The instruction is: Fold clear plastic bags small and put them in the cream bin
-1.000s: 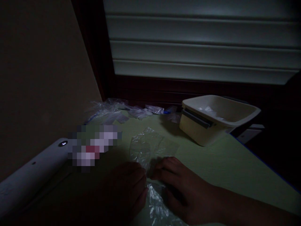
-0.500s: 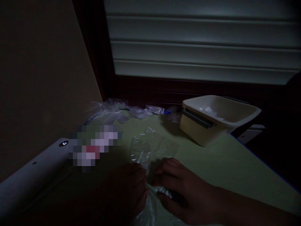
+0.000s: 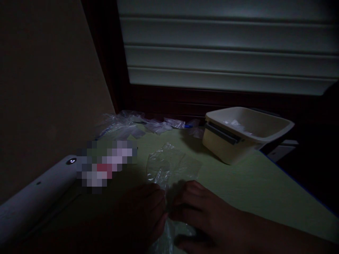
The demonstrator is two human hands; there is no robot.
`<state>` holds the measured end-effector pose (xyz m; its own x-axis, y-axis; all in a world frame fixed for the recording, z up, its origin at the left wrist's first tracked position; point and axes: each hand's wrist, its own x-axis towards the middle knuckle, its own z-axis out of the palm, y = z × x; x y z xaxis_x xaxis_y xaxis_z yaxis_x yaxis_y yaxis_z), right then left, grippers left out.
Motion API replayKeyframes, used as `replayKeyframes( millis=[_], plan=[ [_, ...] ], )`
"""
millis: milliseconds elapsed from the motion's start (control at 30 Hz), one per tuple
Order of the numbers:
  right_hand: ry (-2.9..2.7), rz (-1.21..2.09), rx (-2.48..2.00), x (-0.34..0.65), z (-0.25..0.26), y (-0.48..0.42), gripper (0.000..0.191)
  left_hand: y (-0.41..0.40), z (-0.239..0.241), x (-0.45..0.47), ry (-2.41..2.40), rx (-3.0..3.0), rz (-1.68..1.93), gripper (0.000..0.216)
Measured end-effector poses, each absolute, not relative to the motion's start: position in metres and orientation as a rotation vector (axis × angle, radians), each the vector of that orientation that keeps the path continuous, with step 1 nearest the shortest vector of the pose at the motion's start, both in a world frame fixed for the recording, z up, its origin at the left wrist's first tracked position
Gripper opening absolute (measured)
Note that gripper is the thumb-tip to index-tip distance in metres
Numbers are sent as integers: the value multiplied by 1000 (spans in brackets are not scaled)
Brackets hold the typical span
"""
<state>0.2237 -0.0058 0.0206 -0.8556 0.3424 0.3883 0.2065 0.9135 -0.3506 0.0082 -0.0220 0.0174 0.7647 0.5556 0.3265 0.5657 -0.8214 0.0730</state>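
Note:
A clear, crinkled plastic bag (image 3: 173,162) lies on the green tabletop, running from beyond my hands to the bottom edge of the view. My left hand (image 3: 150,211) is closed on the bag's left side, in deep shadow, its fingers bent together. On the right side, my right hand (image 3: 203,211) rests its bent fingertips on the plastic, close to the left fingertips. Its thumb stands apart from the fingers, with plastic visible in the gap. Part of the bag's middle is hidden under both hands.
A cream plastic bin (image 3: 225,151) with a dark handle stands at the back right, whitish plastic inside. More clear bags (image 3: 132,125) lie along the back edge. At left are a long white device (image 3: 45,190) and a pixelated item (image 3: 106,167). The table's blue edge (image 3: 299,183) runs along the right.
My right fingertips have shifted slightly toward me, and the right thumb has moved down, widening its gap from the fingers. The left hand and the bag have hardly moved.

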Motion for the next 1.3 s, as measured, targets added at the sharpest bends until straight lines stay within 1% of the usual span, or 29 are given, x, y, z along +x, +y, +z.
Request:
replayKeyframes(
  millis=[67,267,500,567,700,833,933,1033,1133,1300],
  plan=[
    [-2610,400,-398,224,21,-6,21,-22,16,8,-927,-2924,-551,9],
    [-2594,348,-437,222,22,-7,16,-21,10,8,-888,-2855,-619,11],
    [-2554,302,-502,221,19,-6,18,-23,14,10,-837,-2795,-686,15],
    [-2543,299,-526,221,17,-6,17,-24,15,9,-852,-2825,-650,14],
    [-2499,308,-567,223,16,-6,17,-24,16,9,-904,-2867,-463,8],
    [-2486,353,-620,224,15,-6,19,-25,17,8,-865,-2854,-490,8],
    [-2467,370,-664,223,14,-6,19,-25,17,8,-856,-2831,-499,12],
    [-2466,378,-723,223,12,-4,15,-24,16,9,-772,-2791,-557,17],
    [-2465,397,-767,224,10,-2,10,-23,17,10,-735,-2782,-543,16],
    [-2392,398,-871,223,6,-1,3,-24,18,9,-770,-2774,-584,18]
  ],
)
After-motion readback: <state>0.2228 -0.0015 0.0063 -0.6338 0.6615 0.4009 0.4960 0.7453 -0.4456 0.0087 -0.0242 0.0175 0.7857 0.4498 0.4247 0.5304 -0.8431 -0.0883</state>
